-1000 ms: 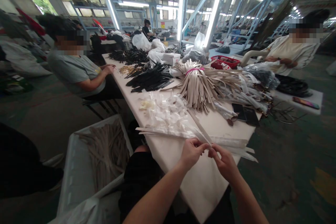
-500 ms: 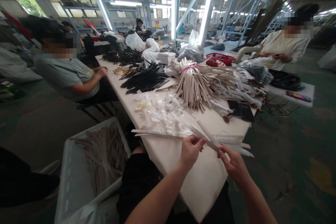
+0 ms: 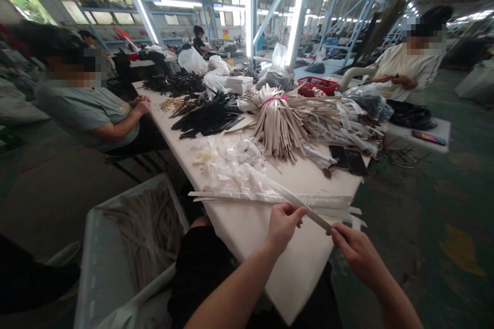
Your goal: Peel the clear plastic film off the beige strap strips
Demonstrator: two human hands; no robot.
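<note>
Between my two hands runs a flat grey-beige strap (image 3: 318, 220), slanting down to the right over the near part of the table (image 3: 297, 272). My left hand (image 3: 284, 223) pinches it between thumb and fingers partway along. At its lower right end, my right hand (image 3: 353, 247) is closed on it with thumb and fingertips. Beyond my hands, several long pale strips (image 3: 239, 196) lie across the table. Behind them is a heap of crumpled clear plastic wrappers (image 3: 231, 164).
A tied bundle of beige straps (image 3: 280, 123) stands mid-table beside black strips (image 3: 208, 115). Dark phones (image 3: 349, 159) lie near the right edge. A white bin (image 3: 90, 262) of straps is at my left. Co-workers sit left (image 3: 88, 108) and right (image 3: 409, 69).
My right hand has moved slightly right and down along with the strap's end. A second strip end that stuck up by my hands no longer shows. The view has shifted a little.
</note>
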